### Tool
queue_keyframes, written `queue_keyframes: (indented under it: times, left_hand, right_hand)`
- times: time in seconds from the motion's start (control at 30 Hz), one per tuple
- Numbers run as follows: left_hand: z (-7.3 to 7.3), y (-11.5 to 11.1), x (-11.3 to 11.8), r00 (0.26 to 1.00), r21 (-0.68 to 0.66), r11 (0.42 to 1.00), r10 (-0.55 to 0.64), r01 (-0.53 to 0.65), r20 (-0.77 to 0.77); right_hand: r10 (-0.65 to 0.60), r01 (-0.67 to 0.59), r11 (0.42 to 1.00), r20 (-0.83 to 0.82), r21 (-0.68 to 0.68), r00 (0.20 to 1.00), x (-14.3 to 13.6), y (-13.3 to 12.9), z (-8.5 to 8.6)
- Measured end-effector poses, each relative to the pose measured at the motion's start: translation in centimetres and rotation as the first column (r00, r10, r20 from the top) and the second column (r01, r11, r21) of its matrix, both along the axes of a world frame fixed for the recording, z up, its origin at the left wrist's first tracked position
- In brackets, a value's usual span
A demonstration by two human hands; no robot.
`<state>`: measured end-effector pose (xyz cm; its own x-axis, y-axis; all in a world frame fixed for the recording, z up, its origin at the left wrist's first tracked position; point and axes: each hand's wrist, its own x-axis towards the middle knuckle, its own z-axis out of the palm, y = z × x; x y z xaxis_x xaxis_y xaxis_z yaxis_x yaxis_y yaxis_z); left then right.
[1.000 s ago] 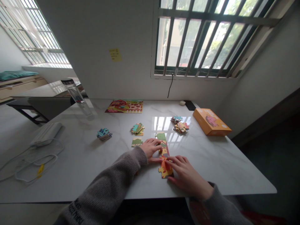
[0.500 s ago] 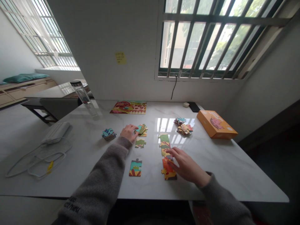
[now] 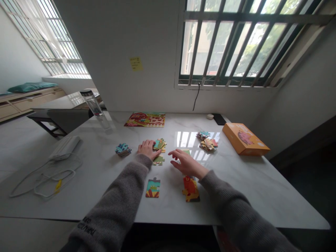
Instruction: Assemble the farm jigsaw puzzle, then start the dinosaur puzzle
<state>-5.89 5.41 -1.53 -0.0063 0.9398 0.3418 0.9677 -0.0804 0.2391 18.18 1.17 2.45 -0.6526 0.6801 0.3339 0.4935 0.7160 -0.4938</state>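
Note:
My left hand (image 3: 147, 149) rests at a small pile of jigsaw puzzle pieces (image 3: 160, 144), its fingertips at the left side and its thumb stretched out along the near side. Just below, a green puzzle piece (image 3: 158, 161) is partly covered by that hand. My right hand (image 3: 186, 162) hovers with fingers apart and nothing in them, over a column of joined pieces. Its red and orange near end (image 3: 191, 189) shows; the middle is hidden under the hand and wrist. A lone teal puzzle piece with a green animal (image 3: 153, 188) lies nearer me.
Blue puzzle pieces (image 3: 123, 149) are stacked at left; two more stacks, blue (image 3: 203, 135) and yellowish (image 3: 209, 144), lie at right beside an orange box (image 3: 244, 138). A farm picture (image 3: 145, 119), bottle (image 3: 91, 103), phone (image 3: 219, 119) and white cable (image 3: 43, 189) surround them.
My right hand has moved left and away from me, off the joined column toward the left hand. The left hand's thumb has spread to the right, over the near side of the pile.

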Motion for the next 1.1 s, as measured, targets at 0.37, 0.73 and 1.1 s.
queue_keyframes:
  times: [0.37,0.73,1.1]
  left_hand:
    - [1.7,-1.0,0.7,0.948,0.254,0.940,-0.273,0.227,0.165]
    - [2.8,-4.6,5.0,0.714,0.361,0.737,-0.664,0.572,0.224]
    - [2.8,-4.2,4.2,0.410,0.130,0.824,-0.403,0.551,0.818]
  right_hand:
    - [-0.189,0.181,0.981,-0.157,-0.066,0.969,0.1,0.4,-1.4]
    - [-0.356,0.051,0.872,-0.561,-0.486,0.747,0.6,0.6,-0.9]
    - [-0.240,-0.028,0.881,-0.496,-0.473,0.835,0.8,0.1,-0.3]
